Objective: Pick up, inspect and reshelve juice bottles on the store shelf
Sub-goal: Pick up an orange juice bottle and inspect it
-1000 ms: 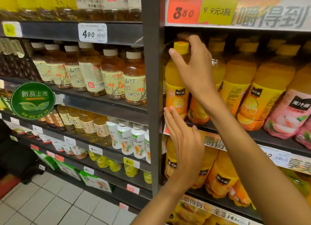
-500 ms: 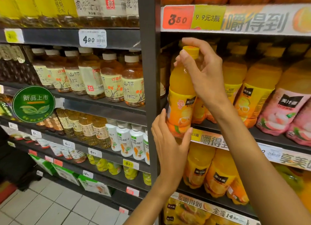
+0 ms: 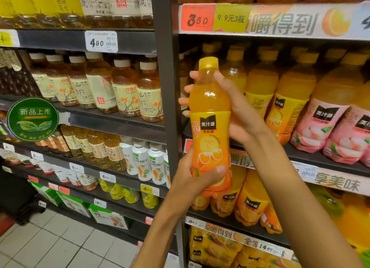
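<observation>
So the orange juice bottle (image 3: pixel 210 125) sits upright dead centre, off the shelf and out in front of the grey shelf upright (image 3: pixel 166 107), label facing the camera and yellow cap on. The left hand (image 3: pixel 192 179) wraps round its base from 7 o'clock with the thumb pressed across the label, and the right hand (image 3: pixel 238 109) grips the upper half from 3 o'clock, fingers curling round the far side. More orange bottles (image 3: pixel 260 83) line the shelf at 2 o'clock, pink-labelled bottles (image 3: pixel 320 125) sit further right, tea bottles (image 3: pixel 124 87) at 9 o'clock.
</observation>
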`<state>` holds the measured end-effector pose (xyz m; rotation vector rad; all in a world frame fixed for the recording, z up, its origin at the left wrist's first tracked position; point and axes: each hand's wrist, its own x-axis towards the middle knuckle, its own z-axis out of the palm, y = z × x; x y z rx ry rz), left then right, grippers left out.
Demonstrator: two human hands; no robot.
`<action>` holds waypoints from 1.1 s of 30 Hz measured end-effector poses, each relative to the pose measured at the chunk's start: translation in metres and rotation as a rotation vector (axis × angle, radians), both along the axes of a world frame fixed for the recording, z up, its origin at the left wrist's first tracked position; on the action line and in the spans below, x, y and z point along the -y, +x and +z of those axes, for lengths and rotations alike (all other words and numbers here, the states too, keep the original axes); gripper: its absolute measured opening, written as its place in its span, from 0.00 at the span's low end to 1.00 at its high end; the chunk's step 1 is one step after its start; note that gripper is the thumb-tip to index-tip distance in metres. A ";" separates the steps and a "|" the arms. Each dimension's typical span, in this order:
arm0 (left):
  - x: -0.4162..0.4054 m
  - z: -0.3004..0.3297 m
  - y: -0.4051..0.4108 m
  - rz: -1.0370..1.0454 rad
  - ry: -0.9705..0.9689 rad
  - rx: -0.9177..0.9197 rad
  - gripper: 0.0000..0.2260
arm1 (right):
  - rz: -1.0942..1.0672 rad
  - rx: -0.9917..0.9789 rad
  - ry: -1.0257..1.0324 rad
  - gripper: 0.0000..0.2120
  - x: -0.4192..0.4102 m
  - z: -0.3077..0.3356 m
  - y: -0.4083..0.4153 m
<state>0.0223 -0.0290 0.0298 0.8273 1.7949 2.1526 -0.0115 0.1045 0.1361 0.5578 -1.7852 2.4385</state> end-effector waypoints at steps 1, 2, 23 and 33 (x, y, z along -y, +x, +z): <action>-0.001 -0.001 0.003 -0.012 0.003 0.028 0.18 | -0.003 0.011 -0.008 0.17 -0.001 -0.005 0.000; -0.003 -0.001 0.006 -0.016 -0.003 0.044 0.19 | -0.027 0.006 -0.009 0.16 -0.003 -0.009 0.002; -0.025 0.013 0.085 0.043 0.042 0.244 0.24 | 0.094 0.037 -0.233 0.19 -0.029 -0.007 0.068; -0.014 0.022 0.075 0.225 -0.066 0.161 0.23 | -0.188 -0.126 0.070 0.12 0.004 -0.007 0.075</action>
